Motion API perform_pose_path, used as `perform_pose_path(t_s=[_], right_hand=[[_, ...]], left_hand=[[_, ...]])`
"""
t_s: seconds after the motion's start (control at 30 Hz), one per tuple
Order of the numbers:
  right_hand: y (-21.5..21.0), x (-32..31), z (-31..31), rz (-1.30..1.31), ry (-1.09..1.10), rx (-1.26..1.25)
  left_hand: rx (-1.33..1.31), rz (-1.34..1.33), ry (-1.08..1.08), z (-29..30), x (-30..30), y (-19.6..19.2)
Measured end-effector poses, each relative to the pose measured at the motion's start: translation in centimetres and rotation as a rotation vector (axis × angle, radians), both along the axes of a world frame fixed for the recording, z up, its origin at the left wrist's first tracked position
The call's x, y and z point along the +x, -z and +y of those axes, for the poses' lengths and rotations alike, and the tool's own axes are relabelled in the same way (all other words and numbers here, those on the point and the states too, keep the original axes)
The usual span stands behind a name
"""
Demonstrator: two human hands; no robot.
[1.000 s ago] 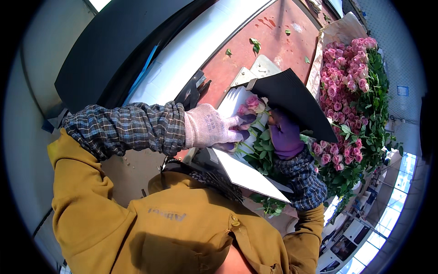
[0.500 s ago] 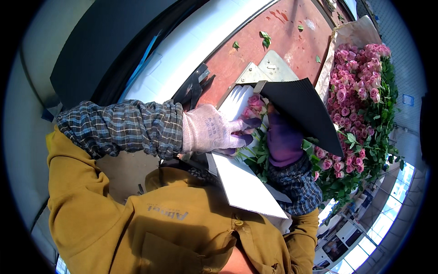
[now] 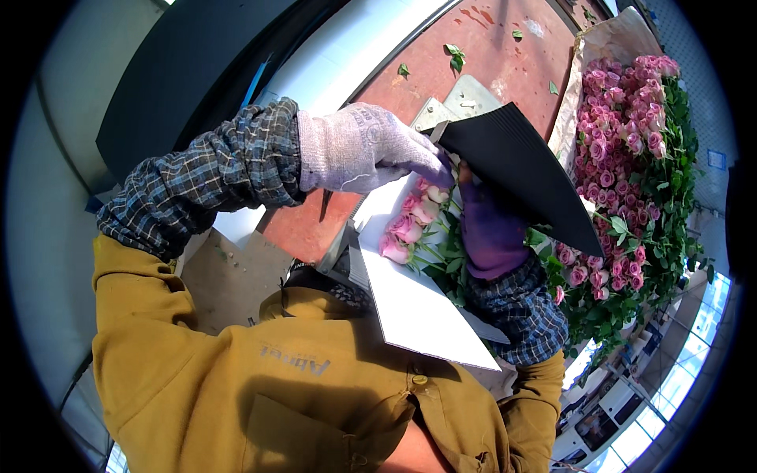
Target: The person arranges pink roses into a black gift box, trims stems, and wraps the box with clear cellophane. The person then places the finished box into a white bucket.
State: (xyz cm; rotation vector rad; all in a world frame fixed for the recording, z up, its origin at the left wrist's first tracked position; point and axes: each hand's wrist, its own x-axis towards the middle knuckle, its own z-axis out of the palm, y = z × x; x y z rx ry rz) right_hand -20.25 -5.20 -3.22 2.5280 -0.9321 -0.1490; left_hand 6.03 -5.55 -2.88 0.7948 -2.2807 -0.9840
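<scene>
A small bunch of pink roses lay in the fold between a white sheet and a black ribbed corrugated sheet, held close against the person's chest. The left hand, in a pale knit glove, reached over the top of the bunch, its fingers curled down onto the blooms and the black sheet's edge, seemingly pressing them level rather than gripping. The right hand, in a purple glove, sat under the black sheet against the leafy stems; how far its fingers closed could not be told, as the sheet hid them. The step appeared to be wrapping the bunch, with the flower heads being lined up. The next move probably called for closing the black sheet firmly around the stems without crushing blooms. Beyond, a large heap of pink roses lay on brown paper across a reddish table.
</scene>
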Motion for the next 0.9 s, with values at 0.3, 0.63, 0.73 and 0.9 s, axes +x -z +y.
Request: perform_pose_path(t_s=[0.3,0.63,0.73,0.9], right_hand=[[-0.9,0.1,0.3,-0.206,0.022,0.217],[-2.4,0.8,2.7,-0.295,-0.253,0.581],[-0.9,0.4,2.9,-0.265,-0.296,0.464],[-0.9,0.6,3.1,-0.237,-0.311,0.452]], left_hand=[[-0.232,-0.644,0.109,-0.1,-1.8,-0.2],[0.034,-0.411,-0.028,0.5,-2.2,-0.6],[0.003,-0.427,-0.062,0.8,-2.8,0.0],[0.009,-0.464,-0.055,0.7,-2.9,-0.3]])
